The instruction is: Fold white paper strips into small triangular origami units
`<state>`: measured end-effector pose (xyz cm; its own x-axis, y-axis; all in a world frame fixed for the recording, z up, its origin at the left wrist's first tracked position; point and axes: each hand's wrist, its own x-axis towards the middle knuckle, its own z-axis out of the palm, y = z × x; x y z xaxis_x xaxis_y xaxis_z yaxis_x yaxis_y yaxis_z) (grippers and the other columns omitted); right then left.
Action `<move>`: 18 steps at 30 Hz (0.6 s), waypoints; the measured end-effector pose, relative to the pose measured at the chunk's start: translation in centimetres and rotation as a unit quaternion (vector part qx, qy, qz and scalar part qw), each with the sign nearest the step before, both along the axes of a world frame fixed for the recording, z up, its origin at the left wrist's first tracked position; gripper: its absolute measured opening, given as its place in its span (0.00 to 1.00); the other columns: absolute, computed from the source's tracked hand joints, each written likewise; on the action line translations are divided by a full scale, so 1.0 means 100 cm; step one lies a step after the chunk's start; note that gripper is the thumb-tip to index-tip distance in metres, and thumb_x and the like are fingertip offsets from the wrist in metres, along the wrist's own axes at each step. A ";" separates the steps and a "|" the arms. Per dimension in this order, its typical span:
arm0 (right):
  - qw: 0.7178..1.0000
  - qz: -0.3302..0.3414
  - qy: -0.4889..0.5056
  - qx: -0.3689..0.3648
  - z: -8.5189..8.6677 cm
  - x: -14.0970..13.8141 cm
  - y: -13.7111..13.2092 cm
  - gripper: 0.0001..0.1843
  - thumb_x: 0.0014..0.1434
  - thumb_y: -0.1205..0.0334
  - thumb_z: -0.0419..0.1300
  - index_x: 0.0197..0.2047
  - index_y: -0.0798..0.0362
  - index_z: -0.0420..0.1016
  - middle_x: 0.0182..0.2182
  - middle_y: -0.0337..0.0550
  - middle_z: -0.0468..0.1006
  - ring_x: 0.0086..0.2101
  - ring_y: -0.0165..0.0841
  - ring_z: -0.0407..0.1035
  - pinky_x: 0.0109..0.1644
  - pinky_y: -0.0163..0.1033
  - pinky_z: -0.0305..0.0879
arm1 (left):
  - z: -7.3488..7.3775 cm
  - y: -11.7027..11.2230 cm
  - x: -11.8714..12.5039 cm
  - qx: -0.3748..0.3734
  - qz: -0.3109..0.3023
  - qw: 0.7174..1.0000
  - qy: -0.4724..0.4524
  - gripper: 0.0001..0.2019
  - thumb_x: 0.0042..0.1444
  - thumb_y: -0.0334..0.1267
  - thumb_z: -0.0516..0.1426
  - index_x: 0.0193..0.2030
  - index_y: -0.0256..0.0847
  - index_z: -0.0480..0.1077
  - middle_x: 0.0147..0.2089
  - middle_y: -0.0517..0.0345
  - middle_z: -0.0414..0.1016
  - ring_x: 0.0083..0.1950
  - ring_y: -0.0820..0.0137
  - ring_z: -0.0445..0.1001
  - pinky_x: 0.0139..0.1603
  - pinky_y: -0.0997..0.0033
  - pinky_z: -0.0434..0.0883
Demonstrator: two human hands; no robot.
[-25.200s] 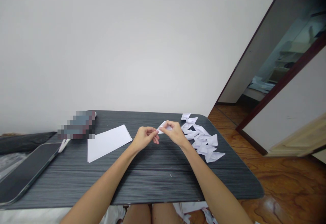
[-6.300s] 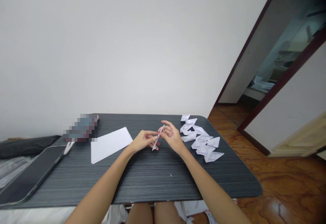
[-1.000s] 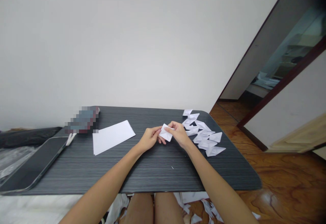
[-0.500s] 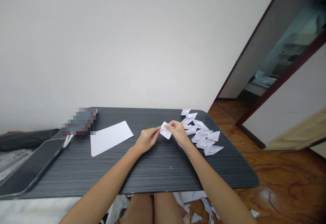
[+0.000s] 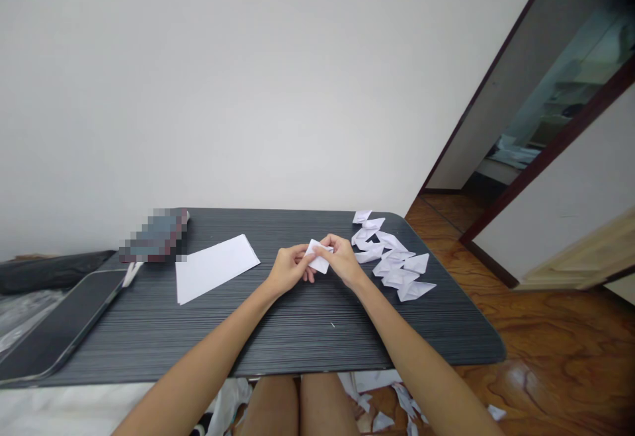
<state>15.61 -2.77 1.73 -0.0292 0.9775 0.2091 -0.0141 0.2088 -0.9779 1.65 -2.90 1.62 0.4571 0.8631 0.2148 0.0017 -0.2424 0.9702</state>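
My left hand [image 5: 288,270] and my right hand [image 5: 341,261] meet above the middle of a dark striped table [image 5: 278,337]. Both pinch one small folded piece of white paper [image 5: 318,255], held just above the tabletop. The fingers of each hand are closed on its edges. To the right of my right hand lies a cluster of several folded white paper pieces [image 5: 391,262]. A flat white sheet [image 5: 214,267] lies to the left of my left hand.
A phone [image 5: 59,327] lies face up at the table's left edge beside a dark case [image 5: 49,269]. A blurred object [image 5: 153,235] sits at the back left. Paper scraps [image 5: 391,409] litter the wooden floor. An open doorway [image 5: 540,131] is on the right.
The folded piece has been turned and pressed smaller between my fingers, and both hands have drawn closer together. The view has shifted slightly.
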 end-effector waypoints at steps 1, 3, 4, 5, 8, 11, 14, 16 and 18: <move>1.000 0.000 0.009 0.006 0.000 0.000 0.001 0.12 0.40 0.58 0.61 0.24 0.54 0.63 0.20 0.36 0.68 0.21 0.26 0.63 0.23 0.31 0.59 | 0.000 0.000 0.000 -0.007 -0.002 1.000 -0.007 0.20 0.51 0.44 0.52 0.44 0.27 0.64 0.21 0.55 0.70 0.17 0.74 0.69 0.16 0.79 0.64; 0.999 0.000 0.032 0.005 0.002 0.003 0.002 0.14 0.39 0.59 0.62 0.30 0.54 0.65 0.25 0.37 0.71 0.25 0.27 0.66 0.27 0.32 0.62 | 0.000 0.001 -0.001 -0.019 -0.001 1.000 -0.020 0.20 0.51 0.44 0.51 0.43 0.27 0.65 0.20 0.56 0.70 0.17 0.74 0.69 0.16 0.79 0.65; 0.999 0.001 0.040 -0.002 0.002 0.004 0.002 0.16 0.39 0.59 0.63 0.32 0.54 0.65 0.26 0.38 0.72 0.26 0.28 0.66 0.29 0.32 0.63 | 0.001 0.002 -0.002 -0.023 0.000 0.999 -0.025 0.20 0.51 0.44 0.51 0.42 0.26 0.66 0.20 0.55 0.70 0.17 0.74 0.69 0.16 0.79 0.64; 0.999 0.005 0.042 -0.013 0.004 0.006 0.003 0.17 0.39 0.59 0.63 0.34 0.54 0.66 0.26 0.39 0.72 0.26 0.28 0.67 0.29 0.33 0.63 | 0.002 0.002 -0.003 -0.026 -0.001 0.999 -0.028 0.20 0.51 0.44 0.52 0.42 0.26 0.66 0.20 0.55 0.70 0.17 0.74 0.69 0.16 0.79 0.64; 0.998 0.040 0.019 -0.037 0.008 0.012 0.002 0.13 0.41 0.58 0.62 0.30 0.57 0.70 0.23 0.40 0.73 0.23 0.27 0.65 0.25 0.32 0.60 | 0.004 0.003 -0.004 -0.035 -0.009 0.999 -0.038 0.19 0.51 0.45 0.52 0.40 0.26 0.67 0.20 0.54 0.70 0.17 0.74 0.69 0.17 0.78 0.65; 0.996 0.084 0.003 -0.031 0.012 0.017 0.000 0.14 0.41 0.58 0.62 0.31 0.57 0.73 0.23 0.40 0.74 0.21 0.26 0.64 0.24 0.32 0.59 | 0.007 0.003 -0.005 -0.047 -0.018 0.998 -0.049 0.20 0.50 0.46 0.52 0.40 0.26 0.67 0.20 0.55 0.71 0.17 0.74 0.69 0.17 0.78 0.65; 0.996 0.088 -0.013 -0.017 0.013 0.020 0.000 0.13 0.41 0.58 0.62 0.31 0.57 0.74 0.23 0.40 0.75 0.20 0.25 0.63 0.23 0.32 0.59 | 0.007 0.003 -0.006 -0.059 -0.026 0.996 -0.056 0.21 0.50 0.46 0.52 0.40 0.26 0.67 0.20 0.54 0.71 0.17 0.74 0.69 0.17 0.78 0.65; 0.997 0.076 -0.020 -0.011 0.012 0.021 0.000 0.13 0.41 0.57 0.61 0.30 0.58 0.74 0.22 0.40 0.74 0.19 0.25 0.62 0.22 0.32 0.59 | 0.006 0.003 -0.006 -0.061 -0.029 0.996 -0.058 0.21 0.50 0.46 0.52 0.41 0.27 0.67 0.20 0.54 0.71 0.17 0.73 0.69 0.18 0.77 0.65; 0.997 0.071 -0.024 -0.011 0.010 0.021 0.001 0.13 0.42 0.56 0.61 0.29 0.58 0.74 0.20 0.40 0.74 0.18 0.25 0.62 0.21 0.32 0.58 | 0.005 0.003 -0.006 -0.059 -0.030 0.996 -0.059 0.21 0.50 0.46 0.52 0.40 0.27 0.67 0.20 0.54 0.71 0.18 0.73 0.69 0.18 0.77 0.65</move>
<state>17.74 -2.68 2.70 -0.1771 0.9672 0.1822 0.0052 0.1861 -0.9825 1.05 -2.56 2.17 0.4859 0.8577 0.1678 -0.1243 -0.1222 0.9847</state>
